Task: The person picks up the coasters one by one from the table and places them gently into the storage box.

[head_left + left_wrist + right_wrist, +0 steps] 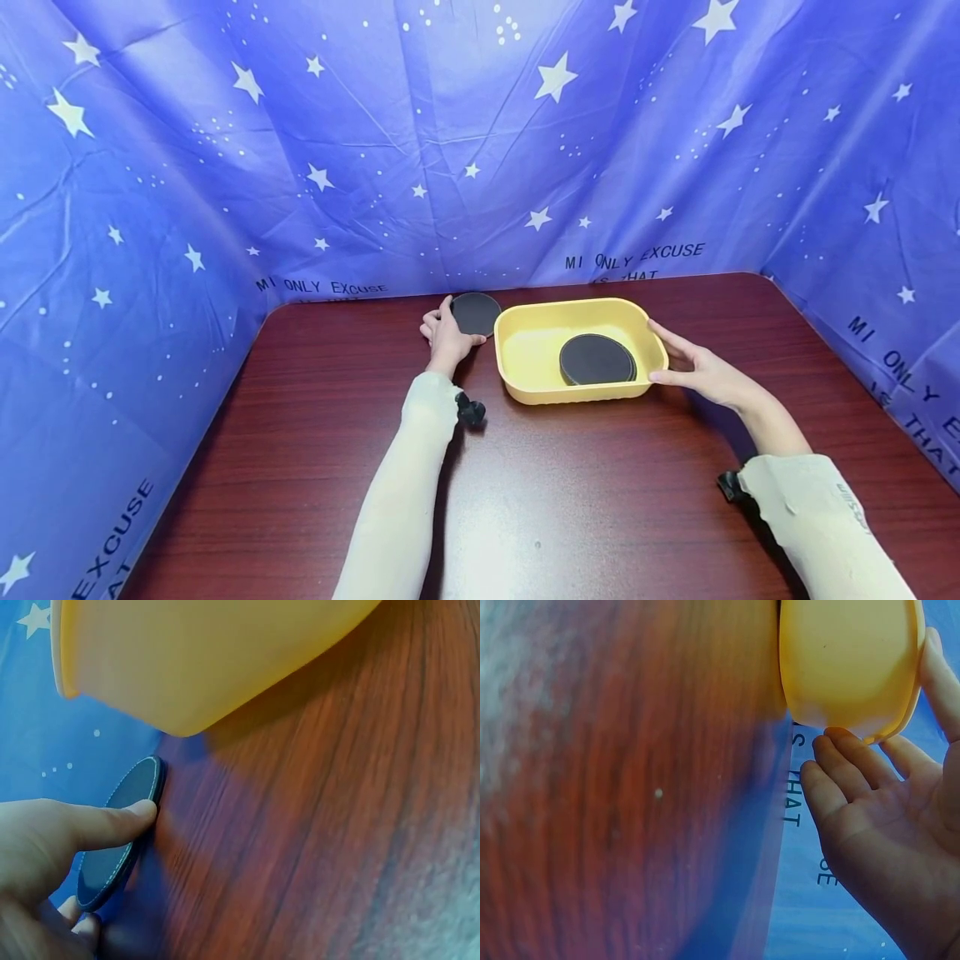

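My left hand (448, 337) holds a round black coaster (477, 315) by its edges at the back of the table. Pale stitching runs round that coaster (120, 862) in the left wrist view, where the thumb presses its edge and other fingertips show at the far side. Just to its right stands a yellow plastic bin (517, 390). More black coasters (597, 360), seemingly a small stack, lie inside it. My right hand (697, 367) holds the bin's right end, thumb at the near corner and fingers at the far one. The right wrist view shows several fingers against its outer wall.
The dark red wooden table (300, 450) ends at the back and sides against a blue star-printed curtain (420, 150). A small black device (471, 410) sits on the left wrist, and another one (730, 486) on the right.
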Motion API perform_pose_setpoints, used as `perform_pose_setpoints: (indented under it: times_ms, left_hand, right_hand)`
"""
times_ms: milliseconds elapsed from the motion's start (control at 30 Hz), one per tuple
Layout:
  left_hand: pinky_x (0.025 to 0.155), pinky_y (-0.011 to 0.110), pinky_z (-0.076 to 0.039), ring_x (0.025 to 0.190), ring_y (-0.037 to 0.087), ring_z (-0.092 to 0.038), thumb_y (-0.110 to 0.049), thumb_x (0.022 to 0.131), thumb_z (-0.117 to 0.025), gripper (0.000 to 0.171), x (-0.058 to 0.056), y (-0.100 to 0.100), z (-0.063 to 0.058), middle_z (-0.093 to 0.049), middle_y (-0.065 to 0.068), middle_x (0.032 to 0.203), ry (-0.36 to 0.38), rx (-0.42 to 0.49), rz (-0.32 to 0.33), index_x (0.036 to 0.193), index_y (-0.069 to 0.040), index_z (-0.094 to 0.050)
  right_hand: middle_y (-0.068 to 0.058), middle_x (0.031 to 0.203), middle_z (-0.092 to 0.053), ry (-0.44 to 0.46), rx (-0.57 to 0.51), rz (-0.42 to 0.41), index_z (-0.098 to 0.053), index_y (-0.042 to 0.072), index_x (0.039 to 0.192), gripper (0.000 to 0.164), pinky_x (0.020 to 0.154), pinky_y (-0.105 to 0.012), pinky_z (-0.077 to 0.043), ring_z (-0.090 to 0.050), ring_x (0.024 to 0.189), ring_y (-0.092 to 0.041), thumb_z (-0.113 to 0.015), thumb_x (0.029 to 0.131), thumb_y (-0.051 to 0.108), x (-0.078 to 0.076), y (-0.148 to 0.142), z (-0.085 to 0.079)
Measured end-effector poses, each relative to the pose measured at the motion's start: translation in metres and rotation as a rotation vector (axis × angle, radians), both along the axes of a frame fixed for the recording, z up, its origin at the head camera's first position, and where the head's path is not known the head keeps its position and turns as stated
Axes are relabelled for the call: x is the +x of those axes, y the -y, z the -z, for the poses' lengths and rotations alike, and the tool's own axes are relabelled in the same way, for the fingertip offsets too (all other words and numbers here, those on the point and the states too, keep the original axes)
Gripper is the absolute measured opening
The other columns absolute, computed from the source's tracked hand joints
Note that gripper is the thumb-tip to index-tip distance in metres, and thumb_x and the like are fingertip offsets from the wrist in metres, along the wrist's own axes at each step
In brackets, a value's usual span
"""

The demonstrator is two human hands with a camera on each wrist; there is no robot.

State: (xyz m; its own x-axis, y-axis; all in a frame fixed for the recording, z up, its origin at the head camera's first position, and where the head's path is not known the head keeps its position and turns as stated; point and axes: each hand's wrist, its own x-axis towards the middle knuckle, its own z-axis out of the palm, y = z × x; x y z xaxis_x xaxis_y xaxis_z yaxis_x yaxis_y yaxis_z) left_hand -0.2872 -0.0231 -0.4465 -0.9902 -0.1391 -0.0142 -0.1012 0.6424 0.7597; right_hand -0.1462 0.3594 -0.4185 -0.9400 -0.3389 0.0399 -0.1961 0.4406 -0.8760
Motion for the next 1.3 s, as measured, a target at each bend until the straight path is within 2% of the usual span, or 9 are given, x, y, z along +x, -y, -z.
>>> perform_pose_setpoints:
  times_ms: [167, 233, 333, 500, 700, 900, 1067, 1167, 1300]
  left_hand:
    - [0.115, 0.044, -0.04, 0.139, 0.038, -0.031, -0.011, 0.074, -0.088, 0.106, 0.0, 0.005, -0.002, -0.027, 0.016, 0.146, 0.014, 0.053, 0.013, 0.158, -0.014, -0.025]
    - [0.111, 0.039, -0.044, 0.134, 0.038, -0.04, -0.01, 0.073, -0.088, 0.102, -0.002, 0.008, -0.001, -0.029, 0.016, 0.143, -0.004, 0.046, 0.005, 0.157, -0.011, -0.029]
    - [0.111, 0.035, -0.044, 0.13, 0.036, -0.045, -0.008, 0.076, -0.086, 0.095, -0.002, 0.012, -0.001, -0.03, 0.016, 0.142, 0.001, 0.04, -0.012, 0.155, -0.008, -0.033]
    - [0.118, 0.036, -0.038, 0.139, 0.032, -0.041, -0.005, 0.08, -0.082, 0.088, 0.001, 0.019, -0.003, -0.031, 0.018, 0.149, 0.031, 0.094, -0.023, 0.154, -0.009, -0.035]
    - [0.117, 0.039, -0.039, 0.132, 0.035, -0.047, -0.004, 0.078, -0.081, 0.082, 0.007, 0.026, -0.006, -0.046, 0.021, 0.141, -0.003, 0.077, -0.028, 0.15, -0.01, -0.043]
    - [0.114, 0.039, -0.041, 0.122, 0.033, -0.058, -0.001, 0.078, -0.079, 0.074, 0.011, 0.036, -0.008, -0.063, 0.018, 0.127, -0.008, 0.144, -0.054, 0.146, -0.013, -0.05]
    - [0.111, 0.037, -0.043, 0.121, 0.031, -0.057, 0.004, 0.08, -0.074, 0.07, 0.014, 0.041, -0.007, -0.066, 0.017, 0.126, 0.007, 0.268, -0.07, 0.144, -0.015, -0.053]
    - [0.097, 0.03, -0.052, 0.109, 0.026, -0.061, 0.009, 0.08, -0.07, 0.071, 0.015, 0.042, -0.006, -0.064, 0.017, 0.127, 0.022, 0.388, -0.083, 0.144, -0.016, -0.053]
    - [0.074, 0.018, -0.058, 0.09, 0.019, -0.062, 0.017, 0.081, -0.065, 0.072, 0.017, 0.044, -0.004, -0.057, 0.018, 0.126, 0.046, 0.61, -0.094, 0.146, -0.013, -0.052]
  right_hand:
    - [-0.036, 0.155, -0.028, -0.006, 0.004, 0.001, -0.015, 0.003, 0.159, 0.083, 0.091, 0.0, -0.041, -0.05, 0.116, 0.016, -0.067, 0.094, 0.007, 0.0, 0.0, 0.001]
    - [-0.036, 0.154, -0.029, -0.005, 0.003, 0.002, -0.015, 0.003, 0.159, 0.083, 0.091, 0.0, -0.042, -0.05, 0.115, 0.016, -0.067, 0.094, 0.007, 0.001, 0.0, 0.001]
    - [-0.036, 0.154, -0.03, 0.0, 0.006, 0.005, -0.014, 0.003, 0.159, 0.084, 0.09, 0.0, -0.042, -0.05, 0.115, 0.016, -0.067, 0.094, 0.008, 0.0, 0.0, 0.001]
    - [-0.036, 0.155, -0.029, -0.004, 0.005, 0.0, -0.015, 0.003, 0.159, 0.083, 0.091, 0.0, -0.042, -0.05, 0.115, 0.016, -0.067, 0.094, 0.007, 0.0, 0.0, 0.001]
    - [-0.038, 0.152, -0.031, -0.023, 0.009, -0.001, -0.015, 0.0, 0.158, 0.082, 0.09, -0.001, -0.043, -0.051, 0.113, 0.016, -0.066, 0.094, 0.006, 0.0, 0.001, 0.001]
    - [-0.039, 0.152, -0.031, -0.027, -0.005, -0.009, -0.015, -0.002, 0.157, 0.082, 0.09, -0.001, -0.043, -0.052, 0.114, 0.015, -0.066, 0.094, 0.005, 0.0, 0.001, 0.001]
    - [-0.039, 0.152, -0.03, -0.02, -0.015, -0.012, -0.014, -0.001, 0.158, 0.082, 0.091, -0.001, -0.043, -0.051, 0.115, 0.015, -0.066, 0.094, 0.005, -0.001, 0.001, 0.002]
    - [-0.039, 0.153, -0.03, -0.014, -0.016, -0.008, -0.014, 0.0, 0.158, 0.083, 0.091, -0.001, -0.043, -0.052, 0.115, 0.015, -0.066, 0.093, 0.005, -0.001, 0.001, 0.002]
    - [-0.037, 0.154, -0.029, -0.009, -0.008, -0.003, -0.014, 0.002, 0.158, 0.083, 0.091, -0.001, -0.042, -0.051, 0.115, 0.015, -0.066, 0.094, 0.006, 0.0, 0.001, 0.001]
